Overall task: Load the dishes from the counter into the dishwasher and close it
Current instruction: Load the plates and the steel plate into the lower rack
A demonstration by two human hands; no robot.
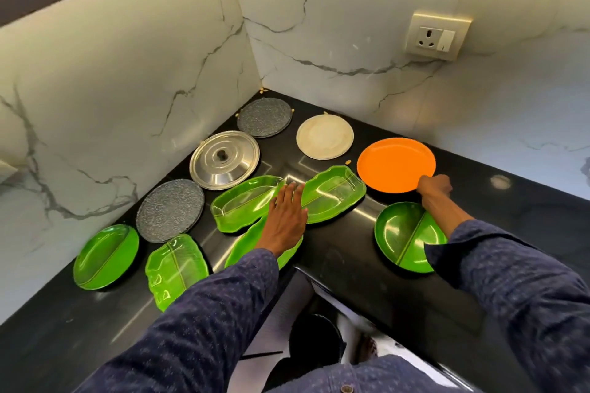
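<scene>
Dishes lie spread over a black corner counter (pixel 344 252). My right hand (pixel 434 190) grips the near rim of an orange plate (pixel 396 164). My left hand (pixel 285 217) hovers flat, fingers straight, over the gap between two green leaf-shaped trays (pixel 242 201) (pixel 335 193); whether it touches them is unclear. A third leaf tray (pixel 242 249) lies partly under my left wrist. A round green divided plate (pixel 402 236) sits below my right forearm. Further left are a leaf tray (pixel 175 265) and a green divided plate (pixel 105 257).
A steel lid (pixel 223 159), two speckled grey round plates (pixel 170 209) (pixel 265 116) and a cream plate (pixel 324 135) lie toward the marble walls. A wall socket (pixel 437 37) is mounted at the right. A dark opening (pixel 314 338) shows below the counter's inner edge.
</scene>
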